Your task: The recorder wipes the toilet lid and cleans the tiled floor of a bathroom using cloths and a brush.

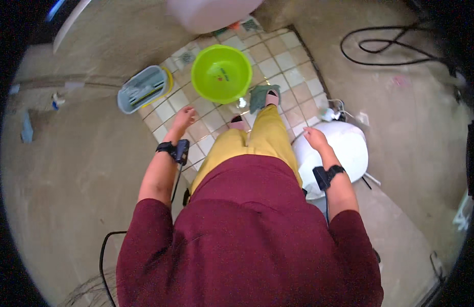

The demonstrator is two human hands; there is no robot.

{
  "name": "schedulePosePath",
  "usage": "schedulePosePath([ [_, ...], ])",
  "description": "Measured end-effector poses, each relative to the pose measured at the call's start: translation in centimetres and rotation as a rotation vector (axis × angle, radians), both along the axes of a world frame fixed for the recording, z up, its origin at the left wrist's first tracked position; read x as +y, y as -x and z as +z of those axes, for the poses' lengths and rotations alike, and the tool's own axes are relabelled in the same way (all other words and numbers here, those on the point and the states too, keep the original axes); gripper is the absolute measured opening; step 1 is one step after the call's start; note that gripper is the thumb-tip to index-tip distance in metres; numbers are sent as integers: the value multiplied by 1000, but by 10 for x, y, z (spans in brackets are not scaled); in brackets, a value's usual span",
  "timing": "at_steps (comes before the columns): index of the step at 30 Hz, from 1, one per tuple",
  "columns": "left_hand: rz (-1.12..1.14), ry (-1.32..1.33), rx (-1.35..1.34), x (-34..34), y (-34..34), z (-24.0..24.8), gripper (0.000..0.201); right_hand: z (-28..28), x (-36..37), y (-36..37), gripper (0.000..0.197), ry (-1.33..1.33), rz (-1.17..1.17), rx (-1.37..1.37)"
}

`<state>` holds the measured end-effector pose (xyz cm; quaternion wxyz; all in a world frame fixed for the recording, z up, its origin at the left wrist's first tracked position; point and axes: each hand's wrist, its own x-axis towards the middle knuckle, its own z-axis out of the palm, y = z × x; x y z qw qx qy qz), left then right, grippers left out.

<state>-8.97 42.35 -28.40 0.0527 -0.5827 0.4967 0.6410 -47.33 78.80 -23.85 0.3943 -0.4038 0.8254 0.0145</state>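
My left hand point(184, 118) hangs over the tiled floor, its fingers loosely bent and a little apart, with nothing in it. A bright green basin point(221, 74) stands on the tiles ahead of it. My right hand point(314, 138) hangs above the edge of a white rounded thing point(336, 153), apparently a tank or drum; whether they touch I cannot tell. Its fingers are loosely curled, and I see nothing in them. A dark green cloth point(257, 99) lies on the tiles, with my right foot on it. Both wrists carry black strapped devices.
Left of the basin stands a grey-blue tub point(142, 88) with things inside and a yellow rim beside it. A pale rounded object point(211, 13) overhangs the far side. A black cable point(388, 63) loops at the upper right. The tiles point(214, 121) show wet glints.
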Motion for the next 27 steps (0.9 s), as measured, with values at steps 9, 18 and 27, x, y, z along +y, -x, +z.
schedulePosePath([
  [9,-3,74,28,-18,-23,-12,30,13,-58,23,35,201,-32,133],
  [18,-57,109,16,-42,-10,-31,29,11,-58,6,35,159,-46,112],
  [27,-235,58,48,-17,69,-32,33,16,28,-27,35,0,-123,47],
])
